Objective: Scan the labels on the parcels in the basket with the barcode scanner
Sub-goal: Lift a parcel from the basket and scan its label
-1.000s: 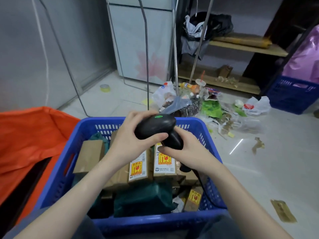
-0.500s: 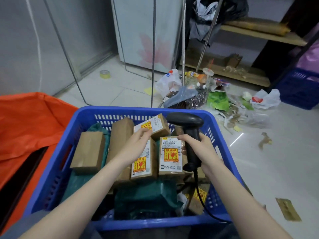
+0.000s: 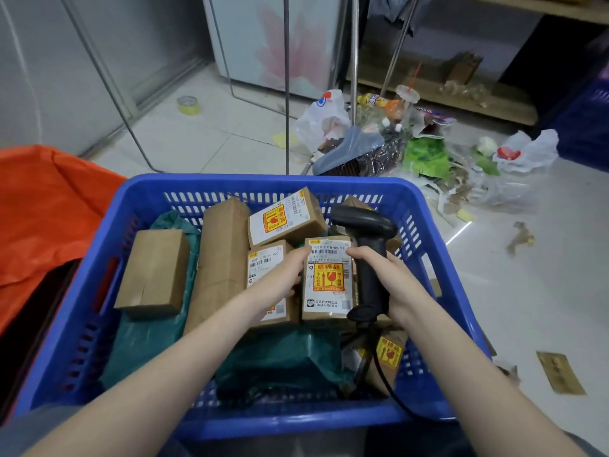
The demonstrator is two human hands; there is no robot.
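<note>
while my right hand [image 3: 393, 285] is wrapped around the grip of the black barcode scanner [image 3: 369, 258], its head sits over the far right of the blue basket [image 3: 99, 291], cable trailing down toward me. my left hand [image 3: 283, 275] pinches the left edge of an upright labelled parcel [image 3: 326, 278], which stands between both hands. another labelled box [image 3: 285, 217] lies tilted just behind it, and a plain brown box [image 3: 153, 272] rests on green bags at the left.

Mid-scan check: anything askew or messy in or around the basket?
In the blue basket one labelled parcel lies tilted across the others. Beyond the far rim, a litter pile of bags and wrappers is strewn over the floor. Nothing looks damaged.
</note>
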